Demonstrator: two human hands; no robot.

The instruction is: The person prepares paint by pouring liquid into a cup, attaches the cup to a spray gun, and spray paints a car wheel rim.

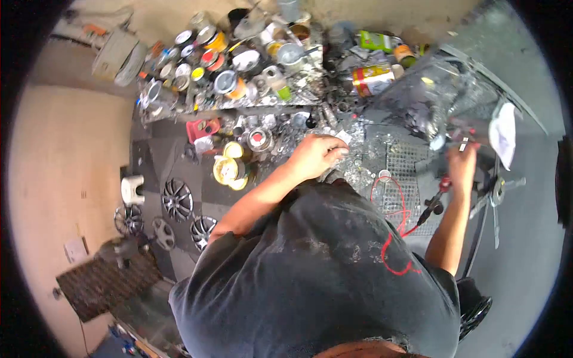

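My right hand point(462, 160) is closed around what looks like a spray gun point(445, 182), whose upper end is blurred. Its red-and-black lower end joins a black fitting point(428, 210) with a thin red hose point(391, 241) that loops down in front of my shirt. My left hand point(316, 156) hovers in front of my body, palm down, with its fingers loosely bent and the thumb a little apart. I see nothing in it. Below and beyond it lies the paint-spattered floor by the bench.
A bench point(262, 110) crowded with paint cans and cups stands ahead. Yellow-rimmed cans point(230, 170) and a red container point(202, 128) sit on the floor below it. Wheel covers point(177, 200) lie at left. A white sheet-like piece point(504, 137) hangs at right, beside a stand point(496, 194).
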